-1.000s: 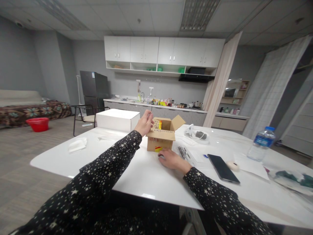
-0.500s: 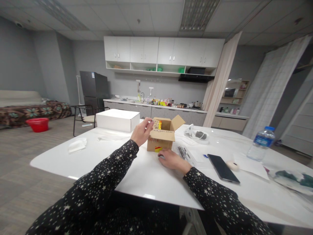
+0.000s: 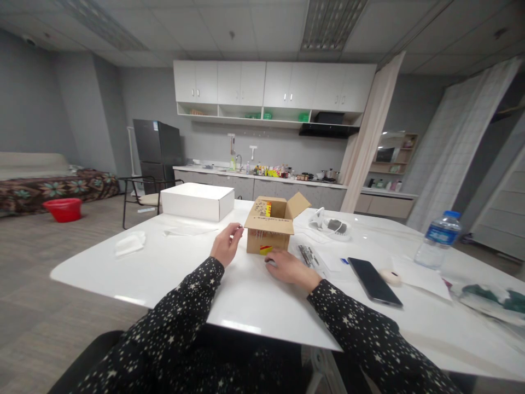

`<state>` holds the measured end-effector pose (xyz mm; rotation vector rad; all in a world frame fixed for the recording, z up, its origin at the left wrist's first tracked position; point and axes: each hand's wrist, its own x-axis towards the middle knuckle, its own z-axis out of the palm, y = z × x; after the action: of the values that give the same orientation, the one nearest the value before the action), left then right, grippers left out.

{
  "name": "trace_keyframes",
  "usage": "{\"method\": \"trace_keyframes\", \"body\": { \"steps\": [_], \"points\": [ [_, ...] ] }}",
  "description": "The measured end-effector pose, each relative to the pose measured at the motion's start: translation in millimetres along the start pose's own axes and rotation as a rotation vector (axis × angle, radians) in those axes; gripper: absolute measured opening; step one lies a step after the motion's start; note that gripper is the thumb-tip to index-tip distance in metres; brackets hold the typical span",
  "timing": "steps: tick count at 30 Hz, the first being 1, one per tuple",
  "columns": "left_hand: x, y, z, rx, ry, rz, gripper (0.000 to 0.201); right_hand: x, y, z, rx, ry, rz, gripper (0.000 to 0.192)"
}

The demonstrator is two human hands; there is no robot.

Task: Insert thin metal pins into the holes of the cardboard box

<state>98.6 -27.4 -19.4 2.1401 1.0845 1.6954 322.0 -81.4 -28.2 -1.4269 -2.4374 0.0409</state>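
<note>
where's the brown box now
In the head view, the brown box stands near centre on the table, right of the left hand, just beyond the right hand.

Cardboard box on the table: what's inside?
Through the open top of the cardboard box, only part of its inner wall shows. The front flap covers the bottom, so any contents there can't be told.
</note>
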Motion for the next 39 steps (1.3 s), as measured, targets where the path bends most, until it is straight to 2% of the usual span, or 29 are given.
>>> {"method": "trace_keyframes", "body": {
  "steps": [8,13,22,30,34,39],
  "points": [
    [-23,-14,1.4,0.253,-0.314,0.204,0.029,2,-1,4,0.006,0.007,-0.008,0.024],
    [-32,-23,8.8,0.318,-0.463,0.301,0.024,4,0,6,0.017,0.019,-0.026,0.023],
    [-40,-18,6.6,0.291,-0.559,0.296,0.017,6,1,8,0.004,0.032,-0.033,0.024],
    [-41,-19,5.7,0.170,-0.664,0.268,0.024,5,0,5,0.013,0.018,-0.023,0.023],
    [-38,-20,3.3,0.126,-0.684,0.246,0.030,5,1,6,0.015,0.027,-0.025,0.022],
    [-37,-16,2.3,0.170,-0.670,0.232,0.022,5,1,7,0.016,0.021,-0.022,0.022]
  ]
}}
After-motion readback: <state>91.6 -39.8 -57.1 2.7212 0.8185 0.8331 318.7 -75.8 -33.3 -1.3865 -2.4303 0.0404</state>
